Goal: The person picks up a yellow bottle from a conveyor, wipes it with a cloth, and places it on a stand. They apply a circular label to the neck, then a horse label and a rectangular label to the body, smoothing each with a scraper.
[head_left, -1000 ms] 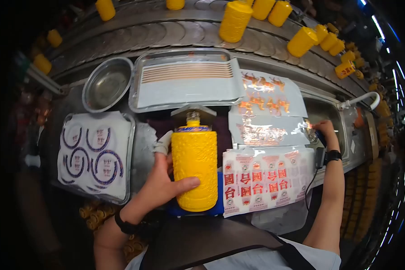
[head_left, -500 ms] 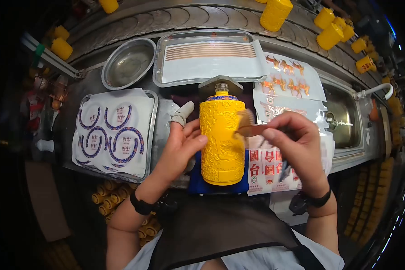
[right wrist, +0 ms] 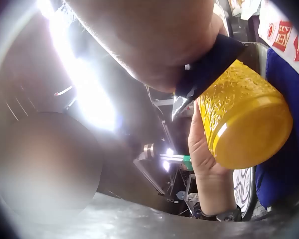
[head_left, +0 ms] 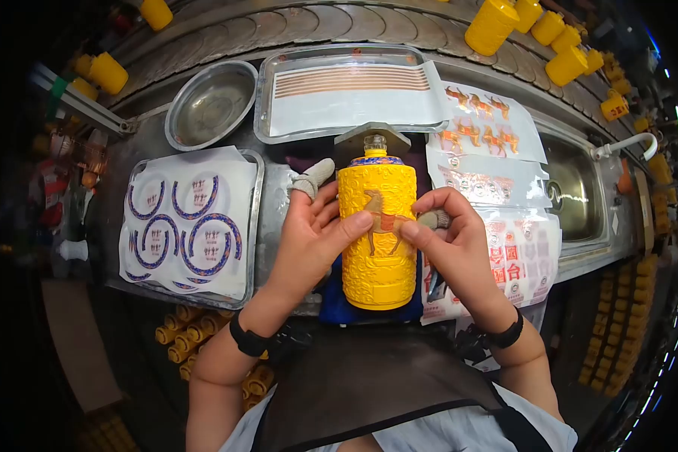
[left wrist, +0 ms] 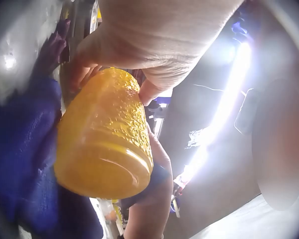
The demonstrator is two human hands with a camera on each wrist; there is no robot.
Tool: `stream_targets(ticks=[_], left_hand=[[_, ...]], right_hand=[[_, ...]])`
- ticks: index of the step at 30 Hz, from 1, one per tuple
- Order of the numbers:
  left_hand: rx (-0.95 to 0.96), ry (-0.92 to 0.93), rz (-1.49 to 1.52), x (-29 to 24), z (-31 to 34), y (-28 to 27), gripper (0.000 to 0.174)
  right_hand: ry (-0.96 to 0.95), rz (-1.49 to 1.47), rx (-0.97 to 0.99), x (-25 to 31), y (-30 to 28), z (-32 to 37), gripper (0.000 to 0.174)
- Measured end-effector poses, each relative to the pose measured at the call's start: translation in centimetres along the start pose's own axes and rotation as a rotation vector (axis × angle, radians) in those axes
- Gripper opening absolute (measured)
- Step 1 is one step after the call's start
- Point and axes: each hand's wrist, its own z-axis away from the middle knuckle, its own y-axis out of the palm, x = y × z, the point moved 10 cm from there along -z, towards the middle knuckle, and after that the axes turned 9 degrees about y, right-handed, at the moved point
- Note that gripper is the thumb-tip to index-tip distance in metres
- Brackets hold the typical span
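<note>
One bottle point(head_left: 378, 290) leans neck-away between the hands: yellow, embossed, clear-necked, with a patterned blue collar. One brown horse decal point(head_left: 385, 202) lies on its front. The left hand point(head_left: 316, 237) is loosely spread, thumb on the decal, holding nothing else. The right hand point(head_left: 459, 245), fingers bent, holds one dark tool point(right wrist: 212, 69), thumb at the decal's right edge. Two trays: a near tray point(head_left: 255, 226) left of the left hand, a far tray point(head_left: 279, 140) beyond both. One bowl point(head_left: 212, 107) sits beyond the left hand; three sheets point(head_left: 533, 260) lie by the right.
</note>
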Motion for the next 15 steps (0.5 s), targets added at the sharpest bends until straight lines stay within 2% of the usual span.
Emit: stream_targets(ticks=[4, 6, 10, 15], left_hand=[[-0.024, -0.044, 0.080, 0.3, 0.3, -0.2, 0.080], [-0.045, -0.090, 0.141, 0.5, 0.3, -0.3, 0.080], [-0.026, -0.027, 0.073, 0.0, 0.5, 0.3, 0.076], [-0.025, -0.022, 0.086, 0.3, 0.5, 0.1, 0.079]], right_hand=[[0.109, -0.116, 0.085, -1.9, -1.5, -0.5, 0.021], [0.071, -0.137, 0.080, -1.5, -1.0, -0.5, 0.024], [-0.001, -0.088, 0.038, -2.0, -0.3, -0.8, 0.032], [0.050, -0.067, 0.072, -2.5, -0.6, -1.1, 0.036]])
